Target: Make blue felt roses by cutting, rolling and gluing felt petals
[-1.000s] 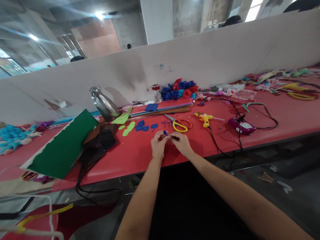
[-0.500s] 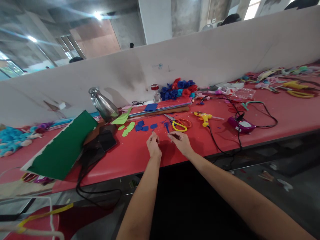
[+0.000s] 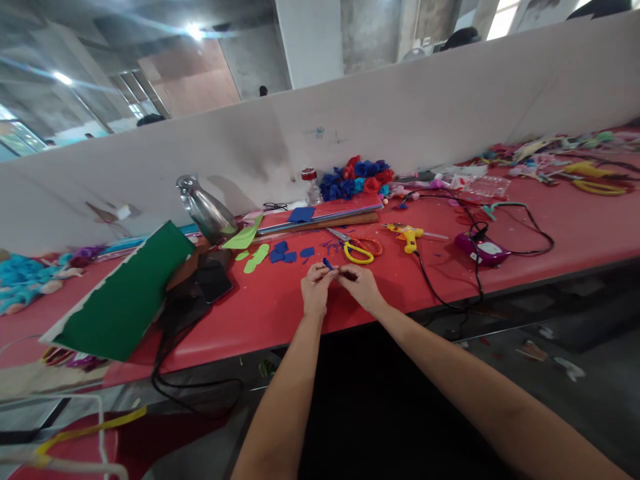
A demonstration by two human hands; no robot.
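Observation:
My left hand point(image 3: 316, 288) and my right hand point(image 3: 361, 285) meet near the table's front edge. Between their fingertips is a small rolled blue piece point(image 3: 328, 264), its top sticking up from the fingers of both hands. Just beyond my hands lie scissors point(image 3: 359, 251) with yellow and red handles, with small blue scraps by the blades. Cut blue pieces point(image 3: 283, 252) and light green pieces point(image 3: 257, 258) lie flat to the left. The yellow glue gun point(image 3: 407, 235) rests to the right of the scissors.
A steel jug point(image 3: 207, 210), a green sheet point(image 3: 125, 297) and a dark phone point(image 3: 213, 280) are at the left. Stacked sheets point(image 3: 320, 221), a glass jar point(image 3: 313, 188) and red and blue flowers point(image 3: 357, 179) stand at the back. A purple box point(image 3: 483, 250) with cables lies right.
My left hand has moved right and closed in beside my right hand. The blue piece has moved up and left and now sits between both hands' fingertips.

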